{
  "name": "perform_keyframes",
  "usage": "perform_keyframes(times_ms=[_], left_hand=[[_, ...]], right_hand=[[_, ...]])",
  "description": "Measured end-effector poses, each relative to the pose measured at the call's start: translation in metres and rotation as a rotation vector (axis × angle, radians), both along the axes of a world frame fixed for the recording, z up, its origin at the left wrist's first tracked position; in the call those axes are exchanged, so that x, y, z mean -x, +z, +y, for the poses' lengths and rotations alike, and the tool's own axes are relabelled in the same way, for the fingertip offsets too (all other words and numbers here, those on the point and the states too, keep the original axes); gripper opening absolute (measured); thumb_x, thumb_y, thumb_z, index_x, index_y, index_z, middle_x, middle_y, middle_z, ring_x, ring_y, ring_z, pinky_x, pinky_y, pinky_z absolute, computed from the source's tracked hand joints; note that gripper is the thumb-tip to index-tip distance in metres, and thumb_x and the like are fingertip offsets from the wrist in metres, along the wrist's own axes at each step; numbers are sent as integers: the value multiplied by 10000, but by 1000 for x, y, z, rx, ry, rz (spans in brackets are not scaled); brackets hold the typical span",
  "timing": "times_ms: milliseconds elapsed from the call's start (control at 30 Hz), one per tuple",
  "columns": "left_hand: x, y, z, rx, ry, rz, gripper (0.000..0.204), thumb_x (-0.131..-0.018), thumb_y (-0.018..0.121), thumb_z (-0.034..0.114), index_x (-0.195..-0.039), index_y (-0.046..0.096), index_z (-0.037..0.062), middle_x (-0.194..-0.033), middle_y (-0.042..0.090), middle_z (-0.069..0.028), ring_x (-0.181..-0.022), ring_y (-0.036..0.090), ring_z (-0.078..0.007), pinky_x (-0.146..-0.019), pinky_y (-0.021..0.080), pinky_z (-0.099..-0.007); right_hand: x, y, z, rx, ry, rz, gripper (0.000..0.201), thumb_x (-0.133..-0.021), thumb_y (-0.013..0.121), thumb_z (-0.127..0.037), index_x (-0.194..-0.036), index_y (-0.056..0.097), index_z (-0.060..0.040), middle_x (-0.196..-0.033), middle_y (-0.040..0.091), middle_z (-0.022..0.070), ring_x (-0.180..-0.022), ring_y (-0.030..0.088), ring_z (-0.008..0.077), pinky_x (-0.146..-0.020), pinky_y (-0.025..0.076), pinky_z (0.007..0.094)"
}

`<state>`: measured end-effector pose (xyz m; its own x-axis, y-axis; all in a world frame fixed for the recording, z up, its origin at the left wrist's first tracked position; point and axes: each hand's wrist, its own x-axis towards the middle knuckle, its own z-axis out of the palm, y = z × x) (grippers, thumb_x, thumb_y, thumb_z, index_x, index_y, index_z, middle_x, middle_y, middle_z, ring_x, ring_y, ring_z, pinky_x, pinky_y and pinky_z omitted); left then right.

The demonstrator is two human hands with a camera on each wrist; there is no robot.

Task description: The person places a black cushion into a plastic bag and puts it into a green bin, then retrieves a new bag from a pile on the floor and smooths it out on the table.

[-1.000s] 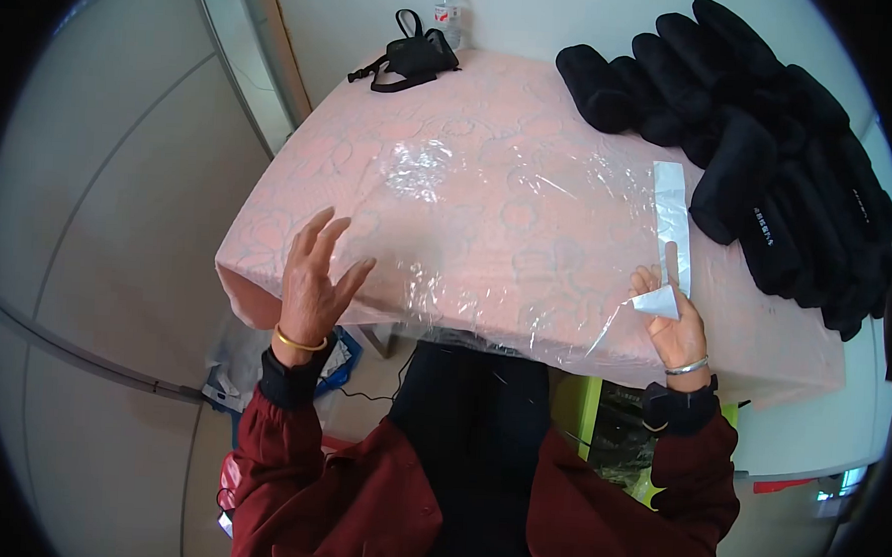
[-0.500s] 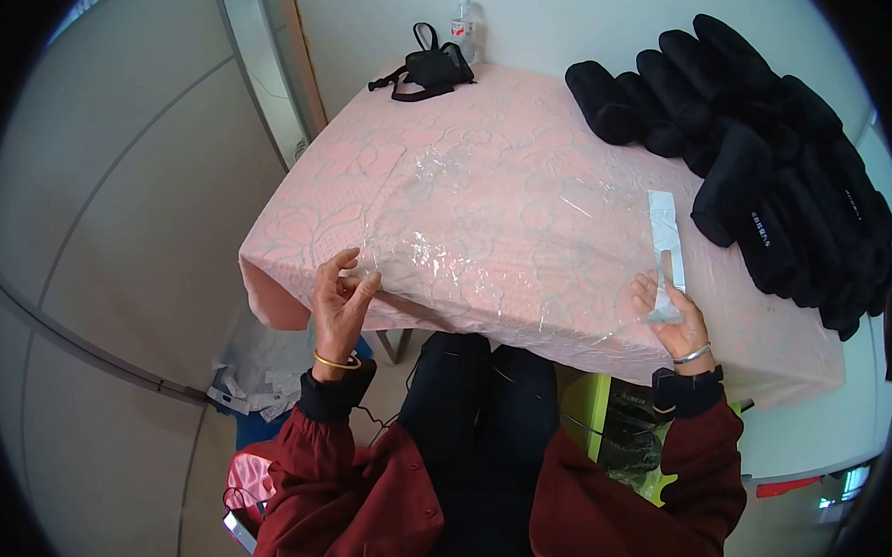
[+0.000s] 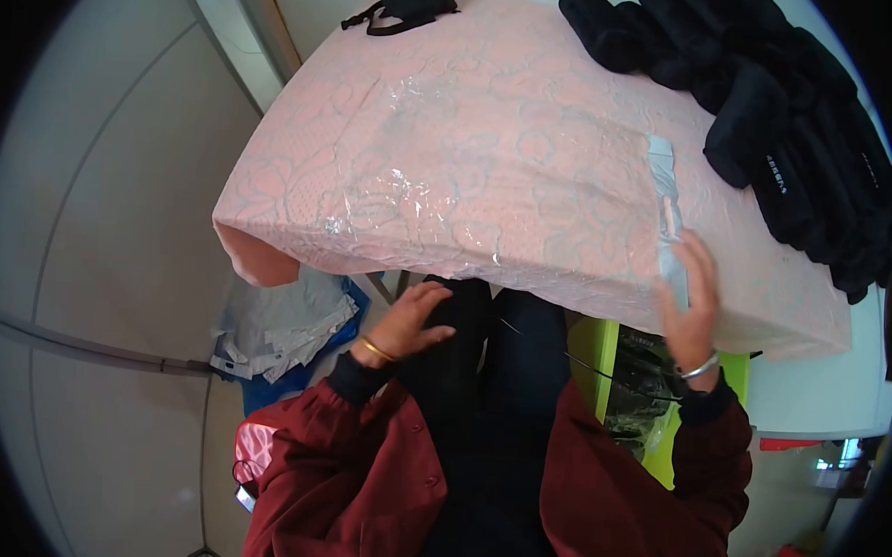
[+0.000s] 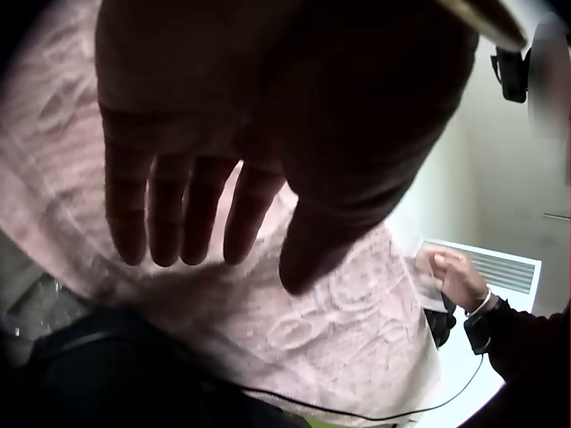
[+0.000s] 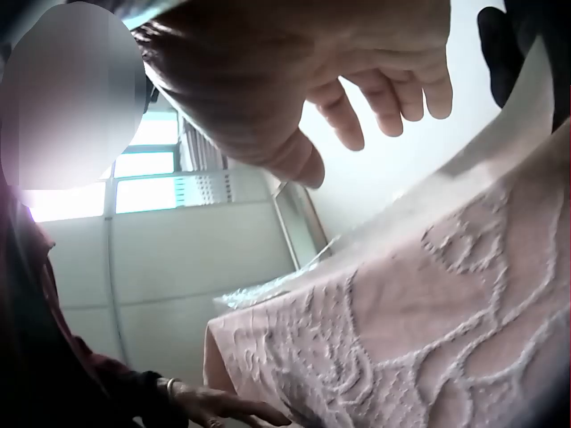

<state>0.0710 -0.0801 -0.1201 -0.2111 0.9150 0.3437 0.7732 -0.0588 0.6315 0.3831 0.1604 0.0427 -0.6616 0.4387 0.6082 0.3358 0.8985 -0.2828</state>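
Note:
A clear plastic bag [image 3: 400, 199] lies flat over the pink tablecloth, glinting along its front part. Its right end carries a white strip [image 3: 660, 168] running toward the table's front edge. Beside the lower part of that strip is my right hand [image 3: 696, 307], fingers extended and overlapping the strip in the head view. In the right wrist view the fingers of the right hand [image 5: 357, 71] are loosely spread, nothing between them. Over my lap, in front of the table edge, hovers my left hand [image 3: 409, 325]. The left wrist view shows its straight fingers [image 4: 165, 218] holding nothing.
Several black padded rolls [image 3: 751, 123] are piled at the table's right rear. A black strapped pouch [image 3: 413, 3] sits at the back left. Under the table are a green bin [image 3: 592, 355] with dark plastic-wrapped things and, to the left, a stack of white bags [image 3: 290, 326].
My left hand has come off the bag's left front area, down and right over the lap. My right hand has turned from palm-up under the strip to upright beside it. The head view has tilted down.

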Motion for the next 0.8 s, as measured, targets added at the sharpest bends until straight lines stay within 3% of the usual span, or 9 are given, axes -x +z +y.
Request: perform_keyframes(times_ms=[67, 133, 233, 333, 467, 533, 600, 700, 800], left_hand=[[0, -17, 8, -105, -59, 212, 382, -827, 748, 294, -1091, 641, 39, -1060, 630, -163, -960, 646, -314, -768, 530, -386], [1, -26, 0, 314, -162, 262, 452, -809, 716, 436, -1023, 609, 53, -1037, 627, -189, -994, 612, -374, -789, 508, -473], [-2, 4, -26, 492, -202, 133, 422, -812, 708, 428, -971, 588, 55, -977, 620, -182, -965, 613, -377, -775, 503, -480], [1, 42, -37, 923, -258, 156, 356, -823, 720, 369, -983, 607, 71, -886, 609, -157, -855, 624, -360, -709, 511, -437], [-31, 119, 1, 45, -249, 235, 323, -793, 753, 207, -1028, 607, 40, -905, 612, -122, -816, 617, -324, -693, 519, -390], [-58, 147, 31, -183, -213, 220, 379, -782, 720, 191, -1104, 592, 38, -1002, 585, -139, -1001, 604, -326, -852, 504, -405], [-74, 156, 64, -334, -235, 242, 583, -725, 773, 190, -1248, 568, 37, -1192, 577, -153, -1119, 567, -338, -989, 453, -455], [-79, 138, 80, -325, -142, 326, 577, -737, 747, 166, -1270, 561, 48, -1255, 558, -156, -1194, 531, -335, -1072, 355, -509], [-59, 129, 77, -305, -18, 435, 559, -744, 717, 134, -1276, 562, 60, -1290, 549, -152, -1234, 515, -324, -1122, 287, -540]], right_hand=[[18, 3, -22, -26, 44, -43, 521, -783, 669, -16, -1284, 528, 3, -1357, 499, 199, -1303, 467, 352, -1099, 365, 429], [26, 3, -30, 24, 142, -138, 519, -753, 687, 4, -1253, 548, 5, -1334, 509, 202, -1283, 476, 368, -1082, 384, 420], [17, -6, -22, 140, 128, -143, 531, -735, 692, 17, -1247, 548, 9, -1340, 502, 204, -1281, 477, 370, -1071, 397, 416], [26, -8, -14, 184, 169, -123, 547, -728, 695, 22, -1253, 543, 9, -1349, 492, 207, -1278, 479, 371, -1060, 408, 412], [52, -11, -20, 131, 246, -102, 585, -727, 698, 11, -1285, 521, 6, -1367, 474, 211, -1278, 477, 376, -1053, 414, 410], [76, -10, -25, 49, 272, -99, 627, -722, 706, -1, -1315, 501, 5, -1381, 461, 215, -1284, 466, 390, -1062, 403, 413], [90, -12, -31, 67, 291, -86, 639, -722, 717, -21, -1320, 493, 4, -1386, 452, 217, -1295, 447, 400, -1069, 383, 441], [92, -10, -37, 111, 312, -83, 667, -722, 740, -61, -1331, 477, 4, -1396, 433, 220, -1315, 409, 419, -1085, 341, 496], [69, 7, -38, 24, 179, -371, 710, -726, 736, -87, -1370, 448, -7, -1446, 378, 229, -1371, 334, 429, -1116, 259, 556]])
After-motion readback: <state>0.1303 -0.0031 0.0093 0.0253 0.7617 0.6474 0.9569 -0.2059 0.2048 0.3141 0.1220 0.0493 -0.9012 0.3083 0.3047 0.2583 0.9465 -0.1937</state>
